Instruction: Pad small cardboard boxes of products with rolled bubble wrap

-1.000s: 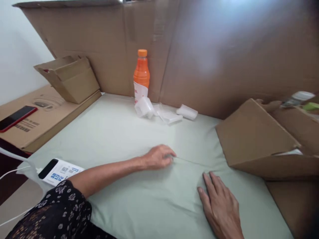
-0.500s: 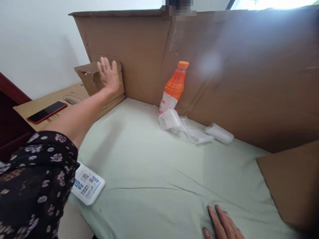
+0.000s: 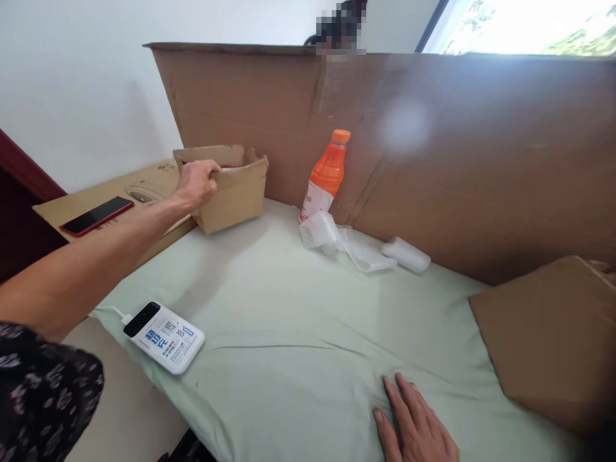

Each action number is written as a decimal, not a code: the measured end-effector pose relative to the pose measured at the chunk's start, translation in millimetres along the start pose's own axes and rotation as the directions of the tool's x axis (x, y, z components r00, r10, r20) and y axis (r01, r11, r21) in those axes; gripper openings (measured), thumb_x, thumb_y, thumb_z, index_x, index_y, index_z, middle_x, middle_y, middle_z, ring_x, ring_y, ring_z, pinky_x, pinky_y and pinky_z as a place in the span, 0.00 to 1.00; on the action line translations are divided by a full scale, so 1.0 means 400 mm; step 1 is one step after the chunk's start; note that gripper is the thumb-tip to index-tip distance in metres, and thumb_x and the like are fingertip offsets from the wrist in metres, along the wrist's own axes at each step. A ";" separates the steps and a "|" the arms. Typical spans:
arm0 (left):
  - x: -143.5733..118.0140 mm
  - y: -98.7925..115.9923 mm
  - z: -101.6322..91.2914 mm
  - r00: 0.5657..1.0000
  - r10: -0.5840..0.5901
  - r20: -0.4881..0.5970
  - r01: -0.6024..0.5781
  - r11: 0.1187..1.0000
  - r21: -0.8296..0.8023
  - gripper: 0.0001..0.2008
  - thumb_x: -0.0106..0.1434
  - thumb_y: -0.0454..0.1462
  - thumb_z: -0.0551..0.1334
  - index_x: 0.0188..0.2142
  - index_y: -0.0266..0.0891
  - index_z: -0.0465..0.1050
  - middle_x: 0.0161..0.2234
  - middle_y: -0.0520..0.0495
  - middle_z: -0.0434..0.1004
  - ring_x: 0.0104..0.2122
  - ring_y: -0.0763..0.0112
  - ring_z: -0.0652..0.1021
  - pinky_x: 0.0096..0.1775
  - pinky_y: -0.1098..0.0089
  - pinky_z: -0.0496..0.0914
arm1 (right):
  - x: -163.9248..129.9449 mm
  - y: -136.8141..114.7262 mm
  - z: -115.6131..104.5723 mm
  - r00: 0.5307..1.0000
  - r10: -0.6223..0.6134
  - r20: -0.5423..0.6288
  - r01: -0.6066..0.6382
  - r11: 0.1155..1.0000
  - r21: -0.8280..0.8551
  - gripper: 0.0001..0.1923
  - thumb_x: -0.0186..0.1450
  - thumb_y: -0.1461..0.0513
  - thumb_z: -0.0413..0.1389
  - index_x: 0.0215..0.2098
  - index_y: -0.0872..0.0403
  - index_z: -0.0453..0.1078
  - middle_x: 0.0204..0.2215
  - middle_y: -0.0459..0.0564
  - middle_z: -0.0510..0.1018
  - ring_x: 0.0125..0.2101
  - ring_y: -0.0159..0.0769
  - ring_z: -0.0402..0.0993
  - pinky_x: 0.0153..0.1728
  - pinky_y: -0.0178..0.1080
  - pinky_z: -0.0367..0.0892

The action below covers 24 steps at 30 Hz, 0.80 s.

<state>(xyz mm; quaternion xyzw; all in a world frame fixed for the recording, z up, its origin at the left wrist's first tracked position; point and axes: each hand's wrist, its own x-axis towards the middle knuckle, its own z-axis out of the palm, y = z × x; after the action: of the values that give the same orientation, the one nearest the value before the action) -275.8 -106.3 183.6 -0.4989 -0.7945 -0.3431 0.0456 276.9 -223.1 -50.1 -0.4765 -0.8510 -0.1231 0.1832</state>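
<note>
My left hand (image 3: 196,184) grips the near rim of an open cardboard box (image 3: 235,199), its fingers hooked over the edge. The box is tilted at the back left, partly over the green cloth. Little of its inside shows. My right hand (image 3: 414,420) lies on the green cloth (image 3: 283,308) near the front, fingers stretched out and holding nothing. Against the cardboard wall leans an orange drink bottle (image 3: 325,176) with a white label. At its base lies bubble wrap (image 3: 320,232), part of it rolled up.
A tall cardboard panel (image 3: 269,96) closes off the back. On the left, a flat carton (image 3: 158,183) carries a red-edged phone (image 3: 97,215). A white power bank (image 3: 166,340) with a cable lies at the front left. Another cardboard box (image 3: 543,340) stands on the right.
My left hand has gone from open above the box to gripping its rim. The box has shifted right and toward me. My right hand stays flat on the cloth; the view has shifted slightly.
</note>
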 end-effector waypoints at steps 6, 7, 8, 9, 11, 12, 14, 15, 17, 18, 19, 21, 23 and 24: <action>-0.304 0.073 -0.053 0.959 0.195 0.206 -0.141 0.958 -0.252 0.12 0.54 0.32 0.60 0.35 0.45 0.80 0.32 0.50 0.80 0.35 0.58 0.79 0.46 0.58 0.74 | 0.024 -0.058 -0.028 0.996 0.092 -0.022 -0.090 0.993 0.073 0.23 0.72 0.54 0.46 0.60 0.52 0.70 0.61 0.58 0.74 0.60 0.51 0.71 0.54 0.55 0.70; -0.350 0.087 -0.060 0.944 0.252 0.215 -0.178 0.933 -0.311 0.12 0.54 0.34 0.61 0.35 0.46 0.81 0.33 0.49 0.81 0.36 0.56 0.79 0.47 0.57 0.74 | 0.022 -0.055 -0.028 0.993 0.116 -0.012 -0.114 0.988 0.109 0.22 0.72 0.53 0.47 0.59 0.51 0.70 0.61 0.58 0.74 0.60 0.51 0.71 0.55 0.56 0.69; -0.392 0.101 -0.067 0.927 0.310 0.211 -0.221 0.905 -0.363 0.11 0.54 0.36 0.61 0.35 0.46 0.81 0.35 0.47 0.81 0.38 0.55 0.79 0.49 0.55 0.73 | 0.019 -0.051 -0.030 0.990 0.141 -0.005 -0.139 0.979 0.150 0.23 0.72 0.52 0.48 0.59 0.51 0.70 0.61 0.58 0.74 0.60 0.51 0.72 0.55 0.56 0.70; -0.430 0.115 -0.074 0.908 0.367 0.203 -0.261 0.874 -0.410 0.10 0.55 0.37 0.61 0.35 0.47 0.81 0.35 0.46 0.82 0.40 0.53 0.80 0.52 0.53 0.72 | 0.016 -0.046 -0.033 0.987 0.163 -0.001 -0.159 0.967 0.199 0.23 0.71 0.52 0.49 0.59 0.51 0.70 0.60 0.59 0.74 0.59 0.52 0.72 0.54 0.56 0.70; -0.495 0.138 -0.088 0.860 0.476 0.182 -0.346 0.808 -0.477 0.10 0.57 0.37 0.61 0.35 0.48 0.82 0.35 0.46 0.82 0.42 0.53 0.80 0.58 0.50 0.69 | 0.011 -0.038 -0.045 0.983 0.186 0.002 -0.177 0.933 0.314 0.23 0.71 0.51 0.51 0.59 0.52 0.71 0.60 0.59 0.75 0.58 0.51 0.73 0.53 0.56 0.71; -0.523 0.146 -0.096 0.834 0.526 0.166 -0.392 0.777 -0.492 0.10 0.59 0.36 0.61 0.35 0.49 0.82 0.35 0.46 0.83 0.43 0.53 0.80 0.60 0.49 0.67 | 0.010 -0.038 -0.054 0.983 0.186 -0.001 -0.172 0.912 0.373 0.22 0.71 0.51 0.51 0.58 0.51 0.71 0.60 0.58 0.75 0.58 0.51 0.74 0.53 0.56 0.72; -0.574 0.154 -0.106 0.804 0.587 0.097 -0.484 0.740 -0.467 0.11 0.60 0.34 0.62 0.38 0.51 0.82 0.37 0.47 0.83 0.47 0.53 0.80 0.63 0.47 0.64 | 0.014 -0.045 -0.076 0.984 0.176 0.007 -0.157 0.859 0.488 0.20 0.72 0.53 0.52 0.59 0.49 0.70 0.60 0.57 0.75 0.59 0.49 0.73 0.54 0.55 0.72; -0.601 0.153 -0.105 0.814 0.580 0.045 -0.508 0.747 -0.429 0.13 0.60 0.34 0.63 0.41 0.51 0.81 0.41 0.47 0.82 0.50 0.53 0.78 0.64 0.46 0.63 | 0.020 -0.053 -0.086 0.986 0.168 0.019 -0.151 0.829 0.539 0.20 0.71 0.53 0.53 0.60 0.49 0.69 0.60 0.56 0.74 0.60 0.48 0.72 0.56 0.55 0.71; -0.656 0.145 -0.088 0.879 0.467 -0.101 -0.468 0.800 -0.375 0.22 0.58 0.34 0.66 0.52 0.51 0.76 0.54 0.46 0.76 0.59 0.50 0.73 0.66 0.44 0.59 | 0.043 -0.075 -0.105 0.986 0.149 0.069 -0.160 0.765 0.624 0.24 0.71 0.54 0.55 0.64 0.47 0.65 0.63 0.55 0.71 0.63 0.48 0.68 0.59 0.54 0.68; -0.686 0.139 -0.069 0.918 0.360 -0.169 -0.398 0.831 -0.389 0.28 0.57 0.34 0.68 0.58 0.50 0.71 0.60 0.45 0.71 0.62 0.49 0.69 0.67 0.45 0.58 | 0.061 -0.089 -0.112 0.984 0.141 0.105 -0.175 0.731 0.659 0.28 0.70 0.54 0.56 0.67 0.47 0.62 0.65 0.55 0.69 0.64 0.48 0.67 0.60 0.53 0.67; -0.715 0.133 -0.043 0.949 0.229 -0.216 -0.304 0.845 -0.440 0.34 0.57 0.35 0.68 0.63 0.49 0.65 0.65 0.43 0.65 0.65 0.49 0.66 0.67 0.46 0.57 | 0.084 -0.103 -0.117 0.981 0.133 0.139 -0.193 0.698 0.690 0.31 0.69 0.53 0.57 0.68 0.47 0.59 0.66 0.56 0.67 0.64 0.48 0.66 0.61 0.53 0.67; -0.767 0.123 0.022 0.983 -0.039 -0.179 -0.080 0.786 -0.613 0.38 0.59 0.36 0.67 0.67 0.47 0.58 0.67 0.42 0.60 0.67 0.51 0.63 0.68 0.48 0.56 | 0.139 -0.130 -0.122 0.973 0.116 0.202 -0.229 0.632 0.740 0.35 0.67 0.52 0.59 0.69 0.49 0.57 0.66 0.57 0.67 0.63 0.50 0.67 0.58 0.53 0.69; -0.802 0.119 0.087 0.977 -0.211 0.015 0.152 0.649 -0.745 0.35 0.60 0.38 0.67 0.64 0.45 0.58 0.65 0.40 0.63 0.64 0.52 0.67 0.65 0.50 0.60 | 0.198 -0.152 -0.121 0.963 0.086 0.256 -0.258 0.575 0.776 0.33 0.65 0.51 0.59 0.66 0.51 0.61 0.62 0.58 0.72 0.57 0.50 0.73 0.54 0.52 0.72; -0.812 0.120 0.115 0.962 -0.250 0.112 0.243 0.587 -0.772 0.33 0.59 0.39 0.67 0.62 0.44 0.60 0.62 0.39 0.66 0.61 0.53 0.70 0.64 0.51 0.63 | 0.225 -0.161 -0.118 0.959 0.071 0.275 -0.267 0.553 0.789 0.31 0.65 0.51 0.60 0.63 0.52 0.64 0.57 0.58 0.75 0.53 0.49 0.75 0.52 0.51 0.74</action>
<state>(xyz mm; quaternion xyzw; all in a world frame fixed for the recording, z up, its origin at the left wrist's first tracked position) -62.2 -313.7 38.0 -0.3530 -0.6282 -0.6577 -0.2194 187.8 -205.7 28.9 -0.4271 -0.7748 0.3544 0.3026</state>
